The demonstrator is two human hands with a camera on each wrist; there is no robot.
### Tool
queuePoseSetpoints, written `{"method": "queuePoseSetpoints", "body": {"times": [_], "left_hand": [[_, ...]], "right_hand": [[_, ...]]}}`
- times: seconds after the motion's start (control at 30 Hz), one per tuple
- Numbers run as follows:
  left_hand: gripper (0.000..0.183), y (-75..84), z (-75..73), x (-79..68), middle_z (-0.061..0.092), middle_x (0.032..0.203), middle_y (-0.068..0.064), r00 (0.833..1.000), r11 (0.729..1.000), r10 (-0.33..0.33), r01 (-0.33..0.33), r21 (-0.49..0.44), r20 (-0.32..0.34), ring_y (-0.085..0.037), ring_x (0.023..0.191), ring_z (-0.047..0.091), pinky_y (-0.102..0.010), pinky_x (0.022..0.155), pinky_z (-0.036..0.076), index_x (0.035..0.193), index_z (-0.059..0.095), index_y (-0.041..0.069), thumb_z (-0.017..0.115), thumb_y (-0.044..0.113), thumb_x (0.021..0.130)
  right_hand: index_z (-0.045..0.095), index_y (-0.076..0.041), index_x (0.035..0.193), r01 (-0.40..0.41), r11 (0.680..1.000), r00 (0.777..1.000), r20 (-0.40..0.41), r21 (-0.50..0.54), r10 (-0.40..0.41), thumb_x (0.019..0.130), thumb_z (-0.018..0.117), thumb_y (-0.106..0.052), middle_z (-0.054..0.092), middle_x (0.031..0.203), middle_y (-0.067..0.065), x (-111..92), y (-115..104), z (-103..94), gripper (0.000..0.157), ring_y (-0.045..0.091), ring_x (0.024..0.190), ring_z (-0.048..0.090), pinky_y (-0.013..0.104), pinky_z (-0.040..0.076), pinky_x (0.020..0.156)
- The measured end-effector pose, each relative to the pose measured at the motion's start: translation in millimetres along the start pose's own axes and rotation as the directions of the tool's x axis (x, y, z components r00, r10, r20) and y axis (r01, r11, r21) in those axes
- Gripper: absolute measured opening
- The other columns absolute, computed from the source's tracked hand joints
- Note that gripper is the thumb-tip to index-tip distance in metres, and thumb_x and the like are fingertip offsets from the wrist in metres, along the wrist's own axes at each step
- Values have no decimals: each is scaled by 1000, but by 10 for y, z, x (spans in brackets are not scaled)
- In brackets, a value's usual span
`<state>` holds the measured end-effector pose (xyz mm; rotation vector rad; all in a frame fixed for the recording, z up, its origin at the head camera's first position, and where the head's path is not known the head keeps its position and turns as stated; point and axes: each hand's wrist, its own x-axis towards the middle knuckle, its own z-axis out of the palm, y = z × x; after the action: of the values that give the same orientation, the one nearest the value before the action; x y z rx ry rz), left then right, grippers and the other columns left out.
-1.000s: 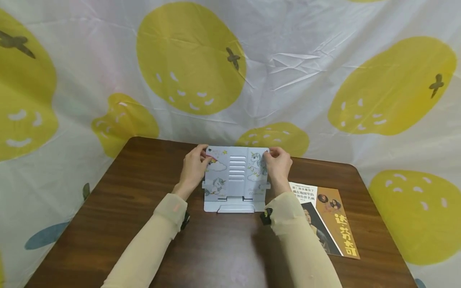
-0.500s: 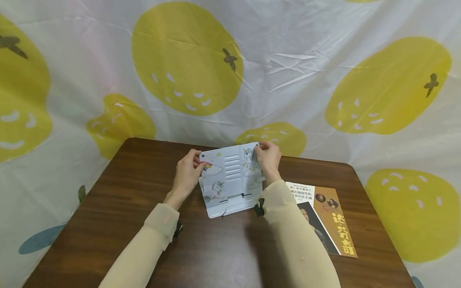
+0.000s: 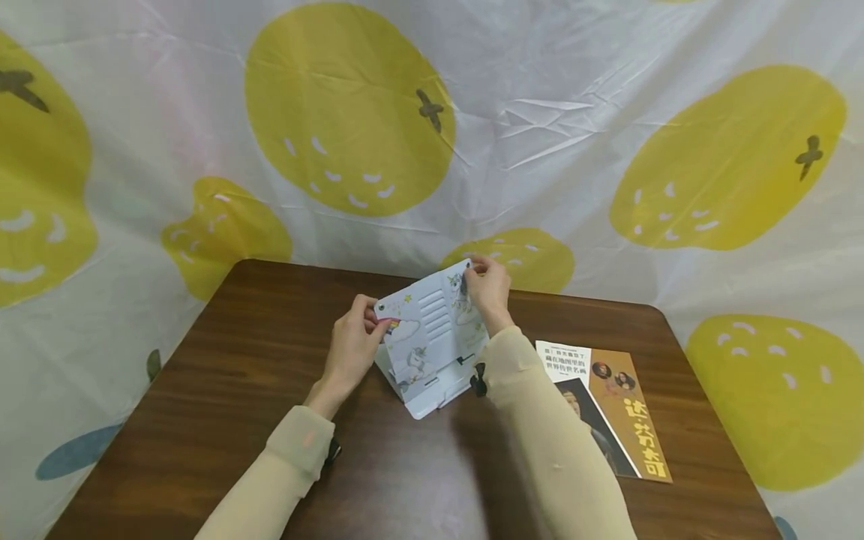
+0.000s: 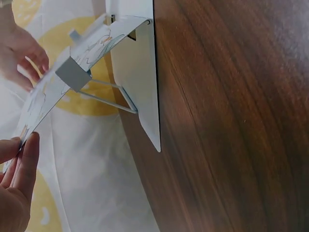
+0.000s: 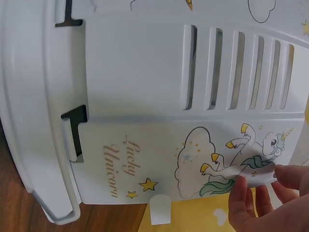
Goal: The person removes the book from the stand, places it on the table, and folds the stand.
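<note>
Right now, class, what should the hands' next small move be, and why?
Perhaps lower the left hand to the wire leg behind the stand: the stand is turned askew, the gap behind it faces that hand, and the right hand pinches the far top corner, so could steady it.

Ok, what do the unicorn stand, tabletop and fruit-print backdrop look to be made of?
Unicorn stand: likely painted sheet metal, white and smooth; thin edges and pressed slots suggest it, though plastic is possible.
Tabletop: wood or wood-look laminate, dark brown with a soft sheen; streaky grain shows.
Fruit-print backdrop: thin fabric or plastic sheeting, slightly glossy; its creases catch the light.
</note>
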<state>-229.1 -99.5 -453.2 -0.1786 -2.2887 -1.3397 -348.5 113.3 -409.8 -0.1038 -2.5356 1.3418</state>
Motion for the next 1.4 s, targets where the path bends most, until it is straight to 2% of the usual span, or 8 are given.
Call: {"method": "queuePoseSetpoints", "body": {"times": [0.3, 0.6, 0.77, 1.0, 1.2, 1.4], "left_hand": [[25, 95, 11, -169, 62, 78, -8, 999, 999, 44, -44, -14, -16, -19, 70, 64, -29, 57, 52, 103, 57, 3, 75, 5, 86], [26, 173, 2, -304, 62, 75, -7, 997, 995, 79, -80, -55, -19, -17, 65, 65, -25, 54, 53, 103, 58, 2, 76, 3, 84], [24, 209, 28, -369, 64, 76, -7, 996, 990, 92, -92, -106, 0, -16, 63, 66, -22, 55, 54, 104, 58, 0, 74, 0, 85], [21, 298, 79, -427, 67, 79, -13, 995, 978, 96, -91, -188, 18, -23, 64, 68, -21, 57, 55, 103, 58, -4, 71, -4, 86], [18, 365, 132, -475, 68, 79, -12, 992, 979, 126, -124, -160, 7, -20, 64, 68, -21, 57, 55, 99, 60, -3, 72, -2, 86], [17, 395, 185, -493, 68, 78, -10, 992, 982, 129, -128, -142, 2, -16, 64, 67, -21, 57, 54, 95, 59, -2, 73, -1, 86]], "right_hand": [[67, -4, 123, 59, 998, 997, 41, 5, -59, 91, 59, -4, 67, 107, 16, 6, -62, 114, 33, 30, 100, 59, 37, 49, 86], [65, -7, 126, 86, 996, 990, 111, -10, -85, 94, 58, -7, 66, 111, 14, -11, -135, 224, 33, 29, 101, 61, 37, 51, 83], [63, -7, 129, 111, 994, 982, 155, -26, -105, 96, 54, -7, 65, 115, 15, -41, -165, 238, 35, 28, 102, 61, 38, 51, 84], [60, -6, 133, 153, 988, 966, 213, -16, -146, 96, 51, -6, 63, 120, 16, -61, -213, 251, 38, 28, 104, 60, 37, 51, 81], [60, -6, 133, 171, 985, 956, 243, -4, -165, 96, 53, -6, 62, 123, 15, -74, -222, 275, 37, 25, 101, 63, 34, 53, 78], [60, -8, 133, 191, 981, 947, 267, -19, -179, 96, 53, -5, 63, 124, 14, -107, -266, 294, 38, 24, 97, 63, 33, 53, 75]]}}
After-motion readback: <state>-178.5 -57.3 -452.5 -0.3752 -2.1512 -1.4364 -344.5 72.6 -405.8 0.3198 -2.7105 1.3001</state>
